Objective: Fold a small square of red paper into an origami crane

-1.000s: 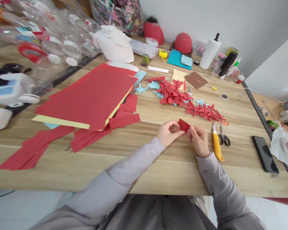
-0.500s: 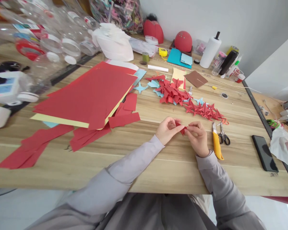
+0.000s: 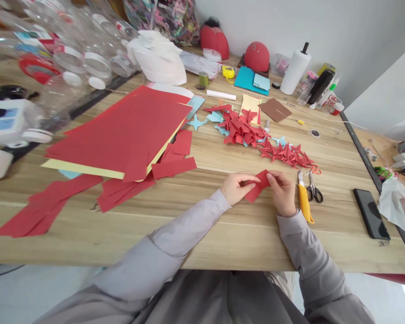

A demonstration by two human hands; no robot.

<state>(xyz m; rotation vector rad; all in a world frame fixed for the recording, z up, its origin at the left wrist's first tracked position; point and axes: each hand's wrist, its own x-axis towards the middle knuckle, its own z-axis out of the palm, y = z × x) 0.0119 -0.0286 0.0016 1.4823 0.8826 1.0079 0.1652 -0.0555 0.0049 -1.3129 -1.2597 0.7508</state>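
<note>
A small piece of red paper [image 3: 259, 186] is held between both hands, its flat surface showing. My left hand [image 3: 235, 186] grips it from the left, fingers over its face. At its upper right corner, my right hand [image 3: 282, 189] pinches it between thumb and fingers. Behind the hands lie a heap of folded red paper stars [image 3: 242, 128] and a row of red stars [image 3: 286, 154], with light blue stars [image 3: 197, 122] beside and among them. Large red sheets [image 3: 131, 130] are stacked at the left, with cut red strips [image 3: 174, 168] around them.
Right of my right hand lie a yellow-handled cutter [image 3: 305, 202], scissors [image 3: 314, 192] and a black phone [image 3: 371, 213]. Plastic bottles [image 3: 97, 65] crowd the back left. A white roll [image 3: 295, 72] stands near the wall.
The red paper between my hands was small and bunched; now it shows as a larger, flatter piece. My hands have shifted slightly apart, with the fingers of my left hand stretched further over it.
</note>
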